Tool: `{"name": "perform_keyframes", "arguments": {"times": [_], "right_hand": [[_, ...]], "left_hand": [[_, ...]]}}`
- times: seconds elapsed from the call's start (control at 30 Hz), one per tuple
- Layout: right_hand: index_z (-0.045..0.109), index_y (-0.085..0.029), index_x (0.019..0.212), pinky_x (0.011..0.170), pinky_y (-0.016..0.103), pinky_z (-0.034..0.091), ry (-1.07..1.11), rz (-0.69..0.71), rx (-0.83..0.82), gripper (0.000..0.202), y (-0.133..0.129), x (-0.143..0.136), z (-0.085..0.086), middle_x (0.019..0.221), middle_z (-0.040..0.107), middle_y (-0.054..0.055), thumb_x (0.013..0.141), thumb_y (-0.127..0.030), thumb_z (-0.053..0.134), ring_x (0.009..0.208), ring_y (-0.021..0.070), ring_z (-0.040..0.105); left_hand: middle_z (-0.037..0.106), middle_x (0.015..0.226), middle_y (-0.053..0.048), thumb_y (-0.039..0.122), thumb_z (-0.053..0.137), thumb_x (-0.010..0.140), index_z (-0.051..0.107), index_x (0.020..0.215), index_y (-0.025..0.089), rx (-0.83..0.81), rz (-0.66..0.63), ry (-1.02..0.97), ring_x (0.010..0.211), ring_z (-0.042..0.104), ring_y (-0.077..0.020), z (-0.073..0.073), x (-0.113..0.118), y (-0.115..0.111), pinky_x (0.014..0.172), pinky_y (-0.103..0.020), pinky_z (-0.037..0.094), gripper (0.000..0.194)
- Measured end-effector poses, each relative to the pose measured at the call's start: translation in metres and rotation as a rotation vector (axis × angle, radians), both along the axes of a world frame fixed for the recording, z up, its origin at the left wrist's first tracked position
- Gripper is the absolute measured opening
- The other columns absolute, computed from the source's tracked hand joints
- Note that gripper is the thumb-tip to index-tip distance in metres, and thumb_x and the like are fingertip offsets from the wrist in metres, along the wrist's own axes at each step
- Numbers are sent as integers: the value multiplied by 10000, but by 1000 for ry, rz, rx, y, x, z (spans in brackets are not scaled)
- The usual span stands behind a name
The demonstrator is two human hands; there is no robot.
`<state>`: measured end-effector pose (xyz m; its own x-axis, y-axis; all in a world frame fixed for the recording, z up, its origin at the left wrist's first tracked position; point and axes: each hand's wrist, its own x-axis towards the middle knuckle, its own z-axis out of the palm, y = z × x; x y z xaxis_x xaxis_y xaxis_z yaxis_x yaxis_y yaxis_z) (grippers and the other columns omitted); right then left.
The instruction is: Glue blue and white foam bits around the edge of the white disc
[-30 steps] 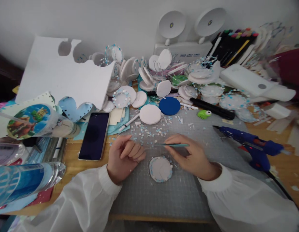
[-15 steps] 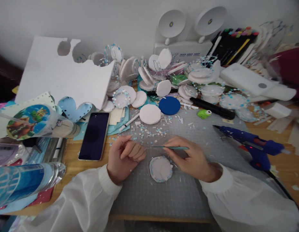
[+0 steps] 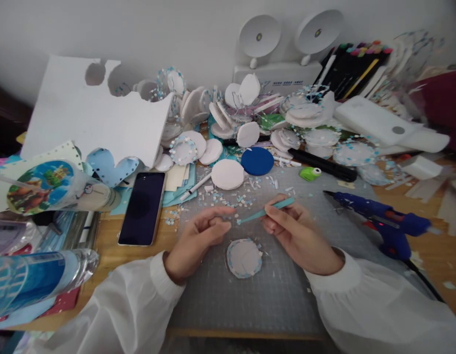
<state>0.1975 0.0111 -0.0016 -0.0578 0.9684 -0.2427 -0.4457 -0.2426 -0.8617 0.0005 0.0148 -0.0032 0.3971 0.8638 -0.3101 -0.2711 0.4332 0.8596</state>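
L hand (image 3: 196,241): index and thumb were apart w/ a gap btwn them, nothing seen held there. R hand (image 3: 296,228) had thumb + fingers pinched on the teal tweezers (image 3: 266,212). Their long axis ran approx. 2 to 8 o'clock, tip twd 8, just beside the L fingertips at abt 3 o'clock from them. So the tip was nearer the L fingertips than the R ones. Couldn't tell if the tip gripped a bit. The trimmed white disc (image 3: 244,258) lay flat on the grey mat (image 3: 250,305), approx. 6 o'clock from the tip; loose bits (image 3: 239,200) were at 12, glue gun (image 3: 382,214) approx. 3 from R hand.
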Motion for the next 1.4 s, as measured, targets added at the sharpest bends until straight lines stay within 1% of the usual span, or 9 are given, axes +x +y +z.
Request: {"name": "perform_keyframes", "arguments": {"times": [0.13, 0.37, 0.53, 0.63, 0.8, 0.9, 1.0, 1.13, 1.4], "right_hand": [[635, -202, 761, 481, 173, 411, 37, 29, -49, 157, -3, -2, 1, 573, 539, -58, 715, -290, 756, 510, 55, 509], [636, -194, 736, 501, 181, 424, 25, 11, -46, 171, -2, -5, 1, 594, 569, -55, 691, -284, 775, 510, 53, 512], [643, -191, 735, 497, 177, 405, 30, 11, -36, 155, -1, -4, 1, 621, 590, -41, 705, -280, 766, 520, 52, 504], [650, -194, 740, 498, 175, 394, 40, -5, -51, 139, 0, -1, 1, 603, 568, -44, 713, -273, 761, 528, 52, 491], [645, -200, 721, 508, 174, 395, 44, -26, 1, 111, 1, 1, 1, 603, 550, -48, 739, -255, 740, 535, 47, 487], [648, -213, 737, 506, 183, 402, -20, -53, 94, 81, 0, 2, 0, 607, 544, -51, 768, -248, 715, 536, 53, 502], [658, -232, 784, 523, 211, 435, -185, -111, 274, 32, -4, 2, -1, 676, 584, -37, 798, -216, 682, 559, 70, 536], [664, -255, 851, 515, 235, 466, -331, -125, 474, 108, -13, -1, 4, 803, 635, -15, 808, -157, 655, 569, 82, 567], [649, -261, 836, 503, 239, 471, -293, -65, 391, 73, -20, -7, 8, 767, 628, -21, 816, -191, 650, 558, 87, 565]], "left_hand": [[380, 577, 55, 349, 674, 800, 670, 959, 167, 89, -58, 93, 537, 297, -70, 0, -1, -3, 512, -228, 204, 242], [390, 564, 59, 382, 670, 792, 619, 770, 159, 92, 28, 149, 525, 293, -67, -3, 0, -2, 499, -217, 215, 230], [371, 558, 62, 385, 652, 811, 581, 744, 159, 111, 38, 157, 521, 286, -70, -4, -1, -1, 494, -221, 202, 246], [351, 556, 69, 392, 645, 817, 561, 759, 169, 128, 103, 151, 507, 272, -70, -5, -3, 1, 488, -219, 205, 246], [315, 523, 67, 406, 608, 844, 419, 591, 163, 300, 274, 292, 508, 249, -75, -5, -5, 3, 493, -227, 213, 399], [355, 544, 64, 383, 614, 845, 498, 677, 166, 371, 326, 345, 512, 280, -75, -3, -4, 1, 486, -218, 227, 297], [416, 574, 56, 364, 600, 857, 584, 820, 174, 400, 268, 336, 508, 322, -71, 0, -3, 0, 478, -208, 250, 195], [459, 545, 33, 372, 570, 866, 645, 721, 147, 449, 136, 394, 484, 350, -69, 5, -3, -3, 461, -209, 271, 278], [430, 474, 56, 322, 731, 706, 699, 769, 159, 379, 119, 301, 446, 361, -66, 10, 3, -7, 436, -198, 300, 177]]}}
